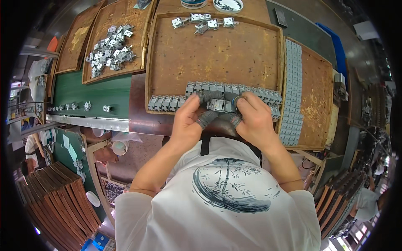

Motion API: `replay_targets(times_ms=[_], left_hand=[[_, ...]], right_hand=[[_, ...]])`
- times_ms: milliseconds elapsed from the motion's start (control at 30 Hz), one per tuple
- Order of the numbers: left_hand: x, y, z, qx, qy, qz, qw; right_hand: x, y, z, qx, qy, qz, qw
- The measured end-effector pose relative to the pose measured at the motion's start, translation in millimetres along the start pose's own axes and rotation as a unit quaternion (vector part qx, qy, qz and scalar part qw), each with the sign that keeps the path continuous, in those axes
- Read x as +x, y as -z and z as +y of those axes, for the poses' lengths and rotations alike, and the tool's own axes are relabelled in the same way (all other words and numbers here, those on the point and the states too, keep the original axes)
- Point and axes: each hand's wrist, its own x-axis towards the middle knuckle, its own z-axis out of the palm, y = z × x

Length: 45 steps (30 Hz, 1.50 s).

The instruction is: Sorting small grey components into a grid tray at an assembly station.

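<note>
Over the front edge of a wooden tray (148, 50), my left hand (190, 119) and my right hand (254, 117) hold a small silvery metal part (218, 105) between them. Grey covers wrap the thumbs and some fingers of both hands. The fingers of each hand are closed around the part from its two sides. Just beyond it, rows of similar grey metal parts (167, 103) stand along the tray's near side, partly hidden by my hands. A few loose metal parts (212, 24) lie at the tray's far edge.
On the left, another tray (141, 62) carries a heap of metal parts (109, 48); several more sit on a green conveyor belt (121, 90). At right, a tray (316, 104) bears tight rows of grey parts (292, 83). A white dish (228, 5) stands at the back.
</note>
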Motion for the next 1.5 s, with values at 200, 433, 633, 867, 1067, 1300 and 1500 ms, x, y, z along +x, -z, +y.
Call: replay_targets(times_ms=[200, 433, 633, 867, 1067, 1300, 1500], left_hand=[[4, -6, -25, 0.017, -0.041, 0.025, 0.999], [5, -6, -13, 0.110, -0.086, 0.022, 0.990], [15, -5, -14, -0.023, -0.037, -0.023, 0.999], [19, -7, -20, -0.126, 0.019, 0.008, 0.992], [22, -13, -29, -0.006, -0.054, -0.014, 0.998], [22, -20, -27, 0.492, -0.170, 0.031, 0.853], [38, -14, -27, 0.415, -0.278, -0.018, 0.866]], right_hand=[[-11, -18, 13, -0.007, -0.001, 0.023, 1.000], [-16, -29, 11, -0.044, -0.007, 0.086, 0.995], [-14, -16, 8, 0.000, -0.045, 0.075, 0.996], [-11, -9, 22, 0.070, -0.105, 0.018, 0.992], [-12, -13, 25, -0.052, -0.022, 0.054, 0.997], [-19, -19, 14, 0.020, -0.111, 0.026, 0.993], [-18, -11, 19, 0.103, -0.202, -0.011, 0.974]])
